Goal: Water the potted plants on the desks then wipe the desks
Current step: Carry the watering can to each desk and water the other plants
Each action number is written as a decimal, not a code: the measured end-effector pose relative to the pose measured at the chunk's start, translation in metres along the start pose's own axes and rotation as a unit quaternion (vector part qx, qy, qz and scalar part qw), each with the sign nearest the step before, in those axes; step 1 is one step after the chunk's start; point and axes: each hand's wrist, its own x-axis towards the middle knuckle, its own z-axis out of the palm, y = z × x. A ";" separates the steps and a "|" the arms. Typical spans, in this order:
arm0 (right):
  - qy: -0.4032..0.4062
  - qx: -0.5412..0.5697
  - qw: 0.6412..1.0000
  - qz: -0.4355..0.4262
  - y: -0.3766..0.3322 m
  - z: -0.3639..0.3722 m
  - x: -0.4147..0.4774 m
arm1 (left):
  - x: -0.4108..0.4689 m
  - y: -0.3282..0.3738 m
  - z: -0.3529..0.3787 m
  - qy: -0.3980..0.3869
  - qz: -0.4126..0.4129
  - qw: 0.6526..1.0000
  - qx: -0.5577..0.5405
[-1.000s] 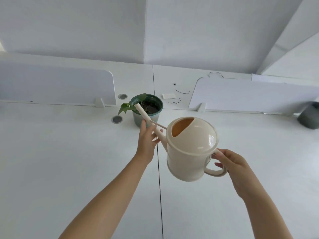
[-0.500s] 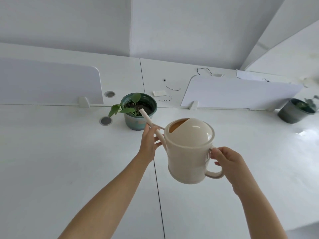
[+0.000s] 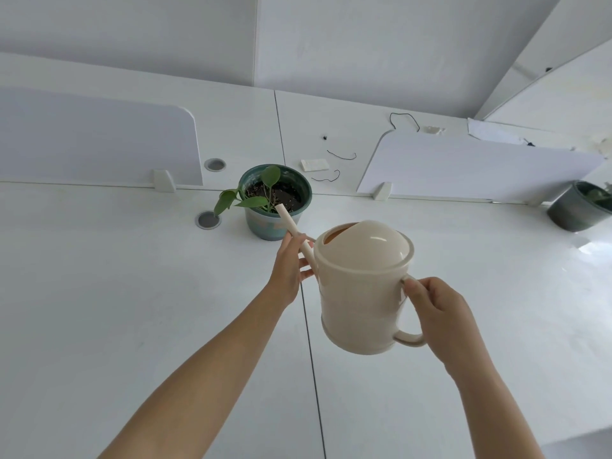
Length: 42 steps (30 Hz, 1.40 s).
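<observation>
Right hand [image 3: 440, 313]: fingers curled round the loop handle [image 3: 410, 341] of the can [image 3: 361, 293], thumb on the handle's top. Can is smooth cream plastic with a round body, a domed lid glossy with glare and a half-moon fill opening on the left, held off the desk [image 3: 132, 293]. Left hand [image 3: 288, 270]: fingers and thumb pinch the lower part of the spout [image 3: 293, 228], a thin straight matte tube. Long axis runs from the handle, near right, to the spout tip, far left; the tip lies over the near rim of the pot [image 3: 275, 223]. Pot is round and tapered, with a worn teal glaze and dark, crumbly soil, and stands on the desk just left of the seam [image 3: 309, 359]. Plant [image 3: 253, 202] has a few broad green leaves, leaning left past the rim. Desk is white and smooth; there is bare surface to the left and right of the arms, and its near-right edge shows at the lower corner. A round grey grommet [image 3: 208, 220] lies beside the pot. Behind it stand two pale dividers [image 3: 92, 140] with rounded corners, a gap between them. Second pot [image 3: 576, 210], dark, far right.
</observation>
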 end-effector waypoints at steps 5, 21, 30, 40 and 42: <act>0.017 0.014 1.000 -0.001 -0.005 -0.001 0.005 | 0.007 0.002 0.008 -0.003 -0.018 1.000 0.001; 0.059 -0.018 0.998 -0.025 -0.020 -0.003 0.016 | 0.021 0.006 0.023 -0.015 -0.021 0.999 -0.024; 0.008 0.051 0.998 -0.020 -0.014 0.012 -0.003 | 0.004 0.008 -0.005 0.014 0.016 0.999 -0.030; -0.055 0.111 0.992 -0.005 0.017 0.019 -0.028 | -0.030 -0.004 -0.039 0.038 0.034 0.999 0.001; -0.067 0.101 0.993 -0.011 0.028 0.020 -0.032 | -0.040 -0.010 -0.047 0.045 0.040 0.998 0.007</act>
